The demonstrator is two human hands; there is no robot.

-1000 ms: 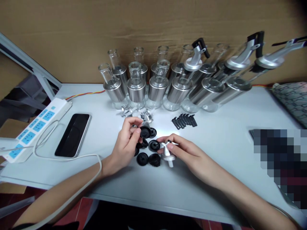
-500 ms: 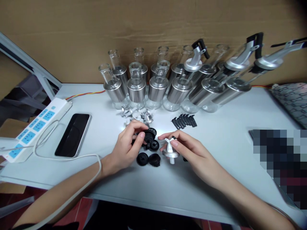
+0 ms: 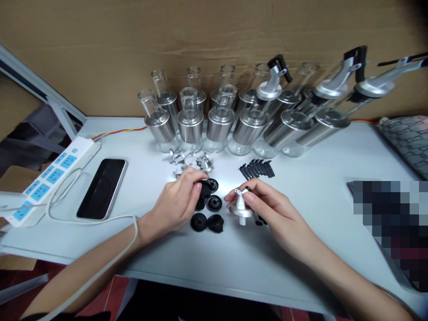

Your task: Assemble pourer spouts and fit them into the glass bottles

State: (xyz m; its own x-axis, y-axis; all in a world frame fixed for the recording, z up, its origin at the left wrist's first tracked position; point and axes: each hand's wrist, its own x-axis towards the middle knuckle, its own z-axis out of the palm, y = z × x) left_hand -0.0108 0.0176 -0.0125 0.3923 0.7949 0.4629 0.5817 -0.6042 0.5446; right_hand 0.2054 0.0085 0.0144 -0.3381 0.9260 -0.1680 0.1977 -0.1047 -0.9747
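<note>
Three pourer-topped bottles (image 3: 250, 128) lead the lineup on a crowded white table

Across the back of the white table (image 3: 317, 189), stainless-sleeved glass bottles (image 3: 220, 124) stand close together in two rows, their far side facing a brown cardboard panel (image 3: 117, 44). A red and yellow wire (image 3: 118, 129) shows on the tabletop to either side of them. On the left lie a white power strip (image 3: 50, 183) with blue sockets and a dark-screened smartphone (image 3: 102, 189); a white cable (image 3: 87, 288) loops past both and crosses the left forearm. Beyond that end are a grey metal frame (image 3: 60, 107) and, below the tabletop, red floor tiles (image 3: 115, 292). A patterned cloth item (image 3: 406, 133) sits at the far right, above a pixelated patch.

Near the table's middle, the right hand (image 3: 270, 209) pinches a silver pourer spout (image 3: 241, 207) between thumb and fingers, its stem pointing down. The left hand (image 3: 180, 200) is half curled beside the clustered black stoppers (image 3: 214, 203); whether it has hold of one, I cannot tell. Behind it lie loose silver spout parts (image 3: 190, 161), and to their right a row of black levers (image 3: 257, 168).
</note>
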